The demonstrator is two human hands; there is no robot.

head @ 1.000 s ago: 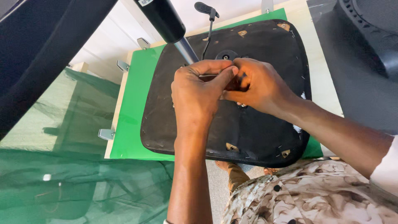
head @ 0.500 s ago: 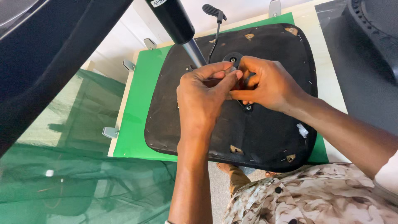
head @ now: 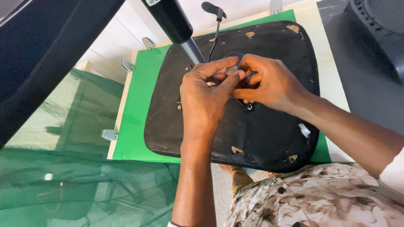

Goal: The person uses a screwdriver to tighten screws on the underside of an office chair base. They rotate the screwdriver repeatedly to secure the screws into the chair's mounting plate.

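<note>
While both hands meet over the middle of the upturned black seat base (head: 235, 138), the small part they work on sits between them, right at the centre of that underside. The left hand (head: 206, 98) comes in from below, its fingers (head: 219, 67) curled narrow with thumb and forefinger pinched toward the right hand. The right hand (head: 269, 82) reaches in from the right side, its fingers (head: 252, 61) bent close around something small and dark; what exactly is pinched there I cannot tell, since the knuckles hide it (only a sliver of grey shows between the fingertips). Both hands are touching at the tips, so neither is clearly nearer to the part.

Just beyond the left hand a gas-lift column (head: 179, 25) rises out of the seat's middle, black above and bare metal below, its long axis tilted up and away toward the top left. A thin lever with a black paddle (head: 212, 8) stands beside it. The seat base lies flat on a green mat (head: 134, 109) on a pale wooden surface (head: 332, 84), with metal brackets (head: 109, 134) along the left edge.
</note>
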